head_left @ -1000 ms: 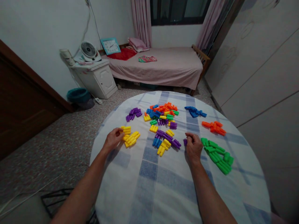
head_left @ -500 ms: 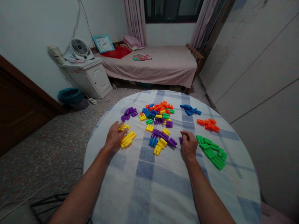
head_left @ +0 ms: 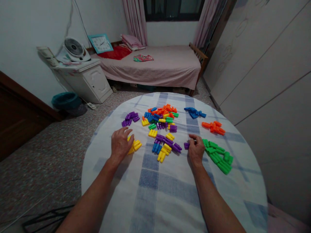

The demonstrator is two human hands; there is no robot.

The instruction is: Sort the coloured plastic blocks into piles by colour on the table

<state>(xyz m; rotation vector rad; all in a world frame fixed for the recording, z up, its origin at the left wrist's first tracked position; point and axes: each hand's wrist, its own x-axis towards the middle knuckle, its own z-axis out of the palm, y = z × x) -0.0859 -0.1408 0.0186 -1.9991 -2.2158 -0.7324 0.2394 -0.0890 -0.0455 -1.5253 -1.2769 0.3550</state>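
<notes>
My left hand (head_left: 121, 144) is over the small pile of yellow plastic blocks (head_left: 136, 147) at the left. Thumb and fingers are apart, and the hand hides part of that pile. On the right, my right hand (head_left: 196, 149) rests on the cloth with its fingers curled. A purple block (head_left: 186, 145) pokes out at its left side, held by the fingers. Between the hands lies a loose cluster of purple (head_left: 166, 139), yellow (head_left: 161, 156) and blue blocks (head_left: 156, 148). Green blocks (head_left: 220, 158) lie just right of my right hand.
A mixed heap of blocks (head_left: 160, 116) sits farther back on the round, cloth-covered table (head_left: 148, 200). Purple blocks (head_left: 130, 118) lie back left, blue ones (head_left: 195, 113) back right, and orange ones (head_left: 214, 127) at the right. Beyond stands a bed (head_left: 167, 64).
My left hand has drawn nearer and now covers more of the yellow blocks, its thumb and fingers apart. My right hand stays beside the purple block. The whole view has shifted slightly.
</notes>
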